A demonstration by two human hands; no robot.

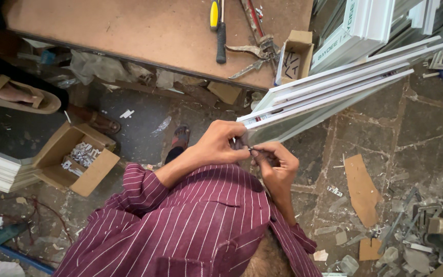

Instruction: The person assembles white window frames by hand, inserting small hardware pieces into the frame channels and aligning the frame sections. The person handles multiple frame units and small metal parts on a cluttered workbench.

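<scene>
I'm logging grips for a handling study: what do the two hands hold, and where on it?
Both the left hand and right hand pinch a small dark part at the near end of the long white plastic frame profiles; what the part is cannot be told.

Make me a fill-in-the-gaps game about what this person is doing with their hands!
Both hands, the left hand and the right hand, pinch a small part at the end of a long ____ window frame.
The cardboard box on the floor holds small ____ parts.
The person's shirt is maroon with white ____.

Missing words: white; metal; stripes
</scene>
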